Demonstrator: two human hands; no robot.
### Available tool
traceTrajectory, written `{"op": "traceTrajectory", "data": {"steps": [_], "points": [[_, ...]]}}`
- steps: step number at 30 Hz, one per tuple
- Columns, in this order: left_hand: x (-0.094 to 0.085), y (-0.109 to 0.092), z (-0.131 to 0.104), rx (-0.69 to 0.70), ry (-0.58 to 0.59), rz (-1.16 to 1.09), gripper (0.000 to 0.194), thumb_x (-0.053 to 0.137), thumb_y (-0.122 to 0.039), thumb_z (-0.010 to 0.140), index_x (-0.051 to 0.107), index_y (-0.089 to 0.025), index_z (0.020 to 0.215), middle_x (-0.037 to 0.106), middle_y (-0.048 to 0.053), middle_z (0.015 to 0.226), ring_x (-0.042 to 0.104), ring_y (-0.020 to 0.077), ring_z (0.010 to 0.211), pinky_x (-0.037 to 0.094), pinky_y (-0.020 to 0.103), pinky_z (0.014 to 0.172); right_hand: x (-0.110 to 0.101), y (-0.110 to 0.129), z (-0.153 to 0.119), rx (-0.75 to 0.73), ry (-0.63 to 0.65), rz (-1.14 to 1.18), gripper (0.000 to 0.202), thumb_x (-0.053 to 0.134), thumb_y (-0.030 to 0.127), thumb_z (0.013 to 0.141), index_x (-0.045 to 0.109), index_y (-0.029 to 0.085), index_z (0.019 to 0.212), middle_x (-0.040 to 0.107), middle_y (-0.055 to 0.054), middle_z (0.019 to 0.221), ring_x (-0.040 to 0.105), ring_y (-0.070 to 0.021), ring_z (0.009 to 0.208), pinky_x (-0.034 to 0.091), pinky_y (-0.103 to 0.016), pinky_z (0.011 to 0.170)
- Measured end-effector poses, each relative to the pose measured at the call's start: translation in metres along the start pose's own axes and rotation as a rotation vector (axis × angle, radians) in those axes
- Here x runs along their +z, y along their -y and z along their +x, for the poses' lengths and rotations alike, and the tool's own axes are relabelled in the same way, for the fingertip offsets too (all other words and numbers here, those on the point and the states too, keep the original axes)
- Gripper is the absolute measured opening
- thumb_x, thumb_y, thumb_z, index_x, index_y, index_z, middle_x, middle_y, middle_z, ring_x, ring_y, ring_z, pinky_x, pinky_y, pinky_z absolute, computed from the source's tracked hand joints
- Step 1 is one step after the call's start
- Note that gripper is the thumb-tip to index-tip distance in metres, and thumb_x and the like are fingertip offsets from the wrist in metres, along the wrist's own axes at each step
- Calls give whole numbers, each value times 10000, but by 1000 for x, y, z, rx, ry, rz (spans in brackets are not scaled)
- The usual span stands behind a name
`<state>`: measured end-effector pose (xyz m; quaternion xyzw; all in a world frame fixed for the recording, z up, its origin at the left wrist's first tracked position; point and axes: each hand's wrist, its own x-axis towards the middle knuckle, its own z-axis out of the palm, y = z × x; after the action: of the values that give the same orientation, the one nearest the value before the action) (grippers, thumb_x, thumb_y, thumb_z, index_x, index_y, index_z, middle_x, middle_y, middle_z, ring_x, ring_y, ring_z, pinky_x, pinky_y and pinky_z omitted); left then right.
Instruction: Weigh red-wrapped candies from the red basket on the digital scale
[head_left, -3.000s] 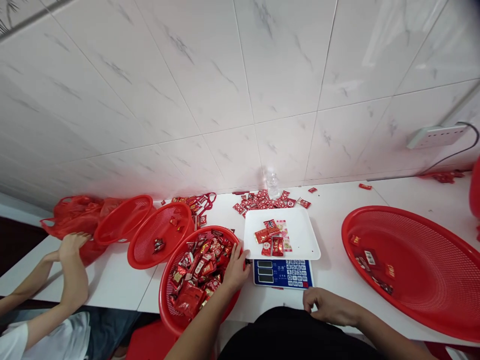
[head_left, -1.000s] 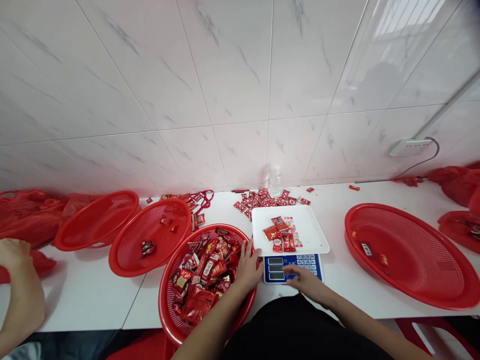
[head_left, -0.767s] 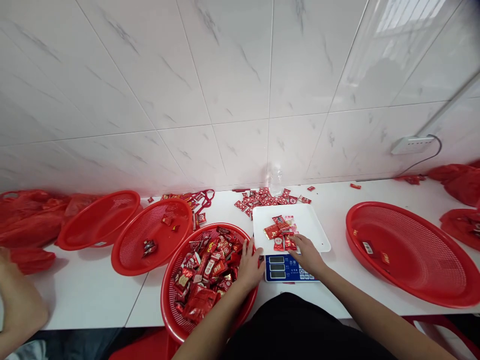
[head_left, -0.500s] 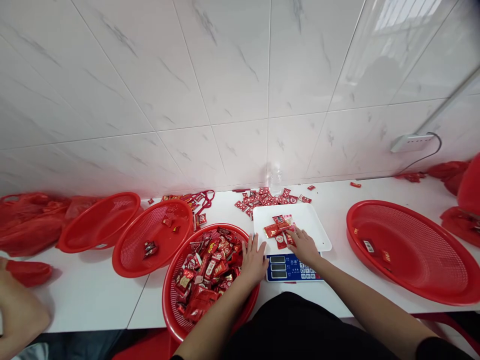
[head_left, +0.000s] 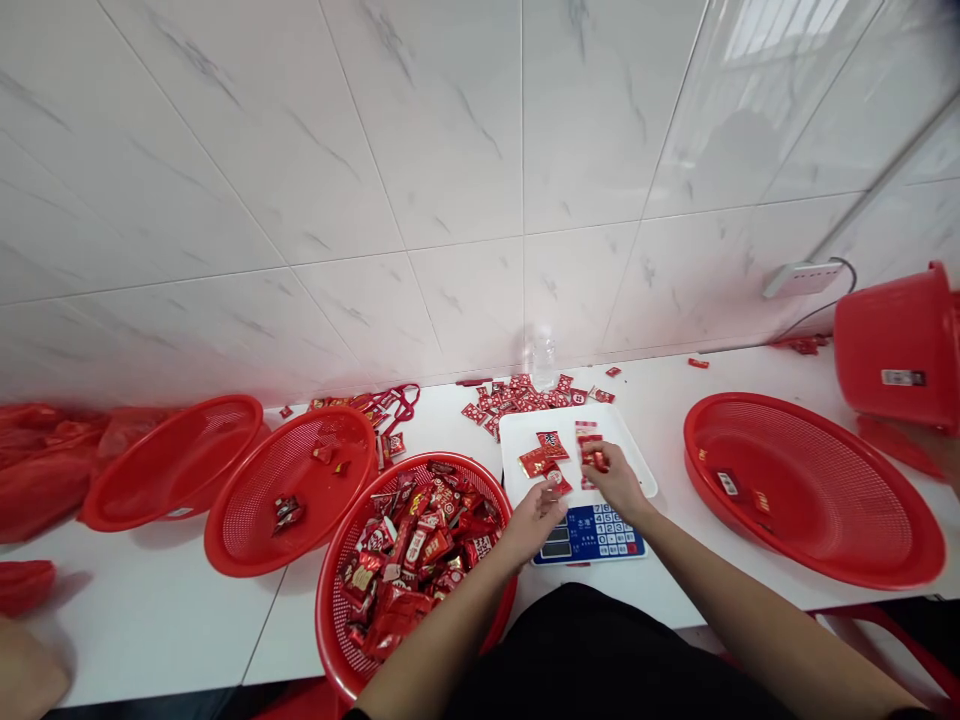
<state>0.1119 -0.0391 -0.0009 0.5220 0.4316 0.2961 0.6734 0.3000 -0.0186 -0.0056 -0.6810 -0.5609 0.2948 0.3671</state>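
My right hand [head_left: 621, 482] is closed on a small red candy packet [head_left: 596, 458] above the right half of the scale's white tray [head_left: 636, 455]. A pale pink-and-red strip lies partly under it. My left hand [head_left: 534, 522] hangs over the tray's front edge, fingers curled but apart, close beside a red packet [head_left: 557, 478]. More red packets [head_left: 551, 442] lie on the tray. Below it shows the scale's blue keypad [head_left: 592, 535]. Left of my left hand stands a red basket [head_left: 324, 600] full of wrapped red candies [head_left: 416, 540].
Shallow red baskets [head_left: 225, 545] stand to the left, and a wide one [head_left: 810, 420] to the right. Small packets [head_left: 525, 395] and a clear bottle [head_left: 542, 360] lie by the wall. A person's hand holds a red bucket [head_left: 892, 340] at far right; another person's arm [head_left: 30, 665] shows lower left.
My right hand has picked up a packet from the tray. My left hand has moved right from the basket's rim to the tray's front edge. A red bucket has come into view at right.
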Motion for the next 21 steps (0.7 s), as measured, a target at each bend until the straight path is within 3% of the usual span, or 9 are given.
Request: {"op": "traceTrajectory", "data": {"steps": [3,5,8,12,17,21], "points": [[3,-8,-2,-152,52,-374,545,614,-435,790,426,-219,1254,550,133,1224,586,238,1039,487,415,858,11,29,-21,-161,317,241,319,516,193,721,512,211,1040,564,-36,1032,570,-179,897,486,-334,781],[3,-11,-4,-210,38,-497,531,646,-414,770,443,-218,1219,577,125,1184,627,231,945,525,390,776,20,40,-32,-229,400,248,392,540,161,696,498,215,1082,555,-41,1055,561,-183,946,469,-341,829],[-5,-13,-8,-240,-111,-509,496,685,-363,742,473,-215,1165,615,105,1118,650,210,865,549,339,693,28,44,-32,-292,390,139,556,564,167,699,420,223,1233,504,-72,1187,514,-194,1067,428,-356,919],[-25,-13,-17,-237,-323,-476,398,694,-347,732,517,-179,1047,626,110,1095,659,196,834,558,300,642,32,32,-3,-384,341,-125,587,537,285,787,358,226,1343,367,-114,1379,338,-236,1274,321,-411,1030],[-38,-14,-31,-257,-357,-457,381,698,-352,726,533,-172,1019,630,116,1091,663,202,841,565,310,651,49,11,30,-310,478,-543,711,578,481,757,306,315,1393,82,-86,1529,40,-338,1380,176,-566,1040],[-35,-10,-38,-269,-378,-494,367,699,-326,726,533,-180,1019,635,104,1080,667,198,832,564,301,640,66,-7,29,-348,500,-667,647,477,492,828,239,356,1414,49,-46,1539,-2,-330,1386,113,-595,1037]]}}
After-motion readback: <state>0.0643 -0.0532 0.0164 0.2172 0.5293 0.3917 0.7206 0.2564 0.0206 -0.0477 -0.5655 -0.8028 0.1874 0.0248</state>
